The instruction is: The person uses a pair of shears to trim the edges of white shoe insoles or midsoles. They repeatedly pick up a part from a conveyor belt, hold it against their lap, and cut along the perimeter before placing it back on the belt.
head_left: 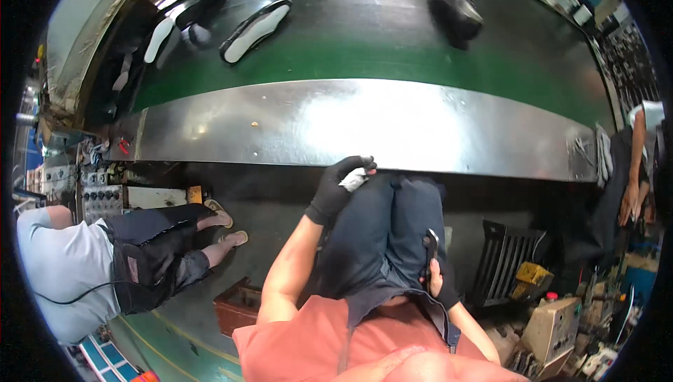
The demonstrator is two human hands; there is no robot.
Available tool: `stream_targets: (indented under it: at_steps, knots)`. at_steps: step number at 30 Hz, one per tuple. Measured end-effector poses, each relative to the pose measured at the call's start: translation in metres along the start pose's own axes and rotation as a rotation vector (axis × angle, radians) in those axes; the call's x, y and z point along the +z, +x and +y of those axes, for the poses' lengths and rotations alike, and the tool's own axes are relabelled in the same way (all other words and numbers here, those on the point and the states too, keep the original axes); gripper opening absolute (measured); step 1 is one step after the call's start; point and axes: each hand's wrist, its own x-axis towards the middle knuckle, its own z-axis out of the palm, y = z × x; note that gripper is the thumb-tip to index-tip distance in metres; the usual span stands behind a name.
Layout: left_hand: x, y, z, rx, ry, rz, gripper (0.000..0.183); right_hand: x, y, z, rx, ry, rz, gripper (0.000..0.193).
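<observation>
My left hand [335, 191], in a black fingerless glove, is just in front of the metal ledge's near edge. Its fingers are closed round a crumpled white cloth [354, 180], partly hidden by the glove. Low by my right thigh, my right hand [439, 285] grips a narrow dark tool [430, 247] with a curved, shiny upper end; its exact kind does not show. A dark glove or wrist cover is on that hand too.
Beyond the metal ledge [231, 126] runs a green belt [350, 56]. It carries a white-soled black shoe piece [256, 31] and a dark shoe [456, 17]. A co-worker [77, 263] sits left; another person's hand [634, 203] shows right. A black crate [501, 259] stands beside my legs.
</observation>
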Motion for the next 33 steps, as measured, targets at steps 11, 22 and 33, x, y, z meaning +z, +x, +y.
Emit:
stream_targets:
  at_steps: [11, 22, 33]
  knots:
    - [-0.230, 0.157, 0.081, 0.270, 0.854, 0.609, 0.055, 0.017, 0.025, -0.074, -0.051, -0.263, -0.026, 0.044]
    - [-0.382, 0.269, 0.107, -0.072, 1.337, 0.878, 0.092, 0.024, 0.029, -0.066, 0.135, -0.436, -0.031, 0.045]
    - [-0.274, 0.238, 0.122, -0.149, 0.627, 0.648, 0.066, 0.045, 0.006, -0.086, 0.048, -0.179, 0.028, 0.051]
